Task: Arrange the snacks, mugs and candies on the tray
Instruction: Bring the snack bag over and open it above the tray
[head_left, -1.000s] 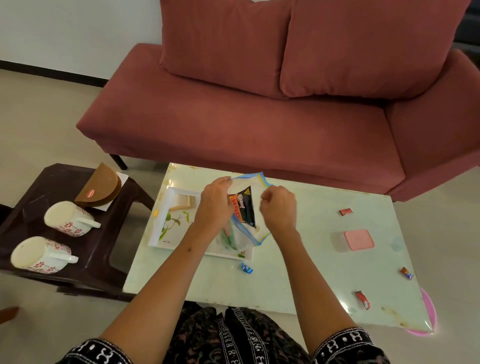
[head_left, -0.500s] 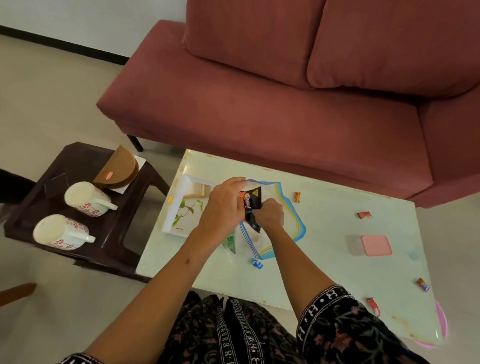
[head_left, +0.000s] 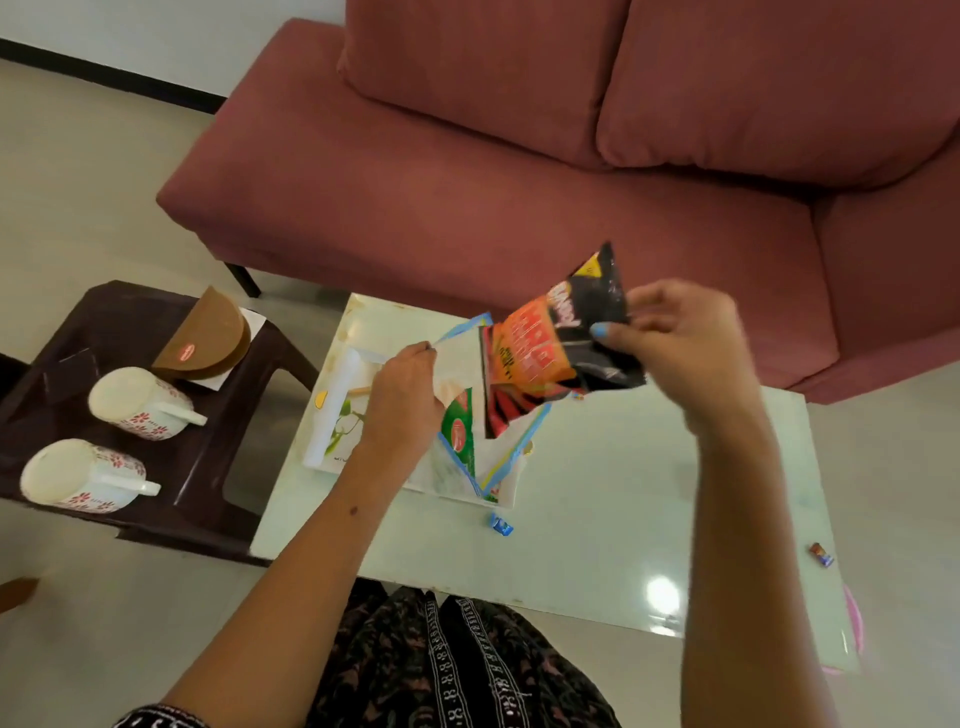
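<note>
1. Since half a second ago the snack packet (head_left: 556, 348) has come out of the zip bag (head_left: 467, 415) and risen above the counter (head_left: 623, 493); before, both hands sat close together at the bag mouth.
2. Right hand (head_left: 680, 348): thumb and fingers pinched on the packet's upper right edge, packet hanging tilted in the air, clear of the counter.
3. Left hand (head_left: 405, 395): closed on the bag's top edge, holding it up over the tray (head_left: 332, 415). A green packet (head_left: 460, 431) is visible inside the bag.
4. Tray lies at the counter's left end, mostly covered by the left hand and the bag; only its left rim and a leaf print show.
5. Packet is just right of and above the bag opening, between the two hands, over the counter's far middle.
6. Candies: blue candy (head_left: 501, 524) on the counter just in front of the tray's near corner; another candy (head_left: 821, 555) well apart near the right edge.
7. Two mugs (head_left: 140, 402) (head_left: 83, 475), white with red flowers, lie on their sides on a dark side table (head_left: 197, 467) left of the counter, well apart from the tray. A brown half-round pack (head_left: 205, 338) sits behind them.
8. Red sofa (head_left: 467, 182) behind the counter.
</note>
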